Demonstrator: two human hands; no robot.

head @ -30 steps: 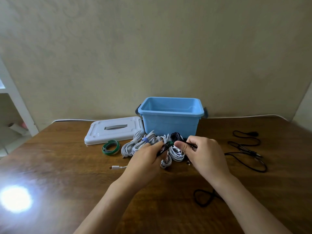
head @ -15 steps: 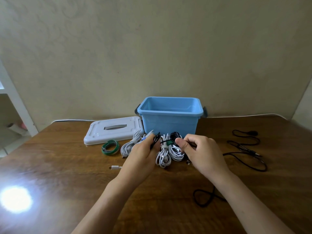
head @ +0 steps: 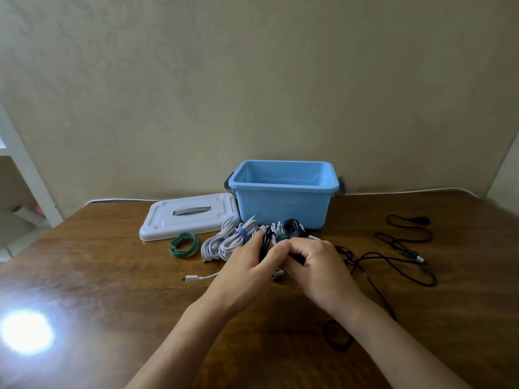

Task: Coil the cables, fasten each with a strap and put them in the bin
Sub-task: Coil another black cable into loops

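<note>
At the frame's centre the left hand (head: pixel 247 265) grips a few loops of thin black cable (head: pixel 265 242), and the right hand (head: pixel 317 262) pinches the same cable just beside it, so the coiling step looks to be in hand. Its loose length (head: pixel 404 256) trails to the right across the brown wooden table (head: pixel 98 276). Next comes more winding, then a strap from the green roll (head: pixel 183 245); the open blue plastic bin (head: pixel 283 192) stands just behind.
</note>
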